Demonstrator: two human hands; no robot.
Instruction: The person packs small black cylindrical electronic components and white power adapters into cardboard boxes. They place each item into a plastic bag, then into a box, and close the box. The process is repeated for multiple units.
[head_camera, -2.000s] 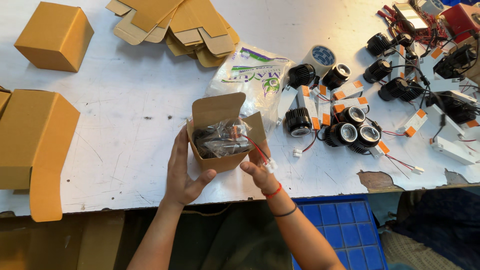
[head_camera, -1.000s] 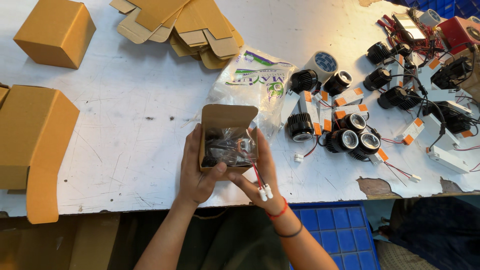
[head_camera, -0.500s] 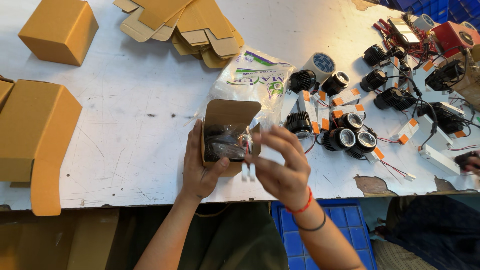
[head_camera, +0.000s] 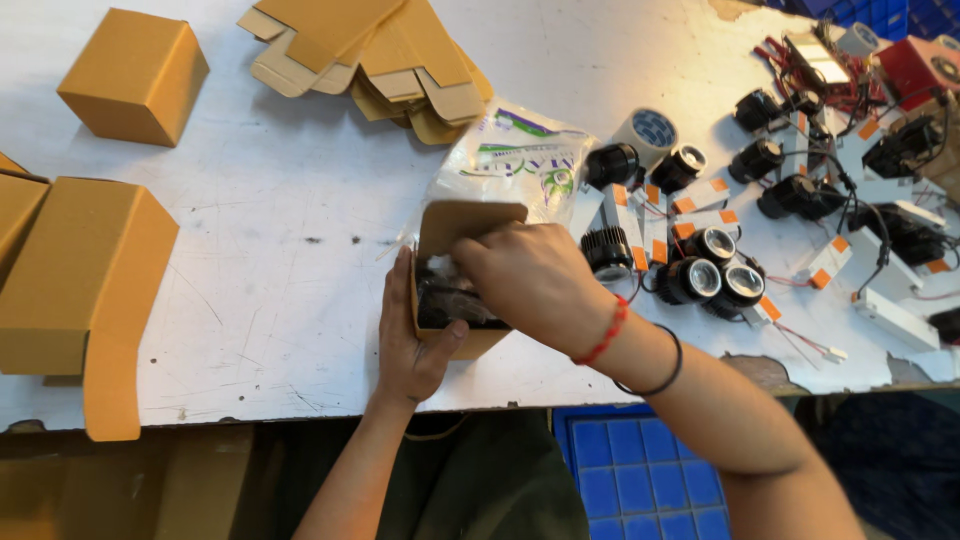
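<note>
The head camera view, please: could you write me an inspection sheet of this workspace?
Surface: white scuffed table top, chipped at the near edge.
Job's things: small open brown cardboard box holding a dark item in clear plastic wrap.
Clutter: printed clear plastic bags; flat folded brown cartons; closed brown cardboard box; larger brown cartons at the left edge; black round lamp units; roll of tape.
Hands: left hand grips the box's side; right hand reaches into it, fingers inside.
Cables: thin red and white leads with a white plug; black wires among the lamps.
Surroundings: blue plastic crate under the table.
</note>
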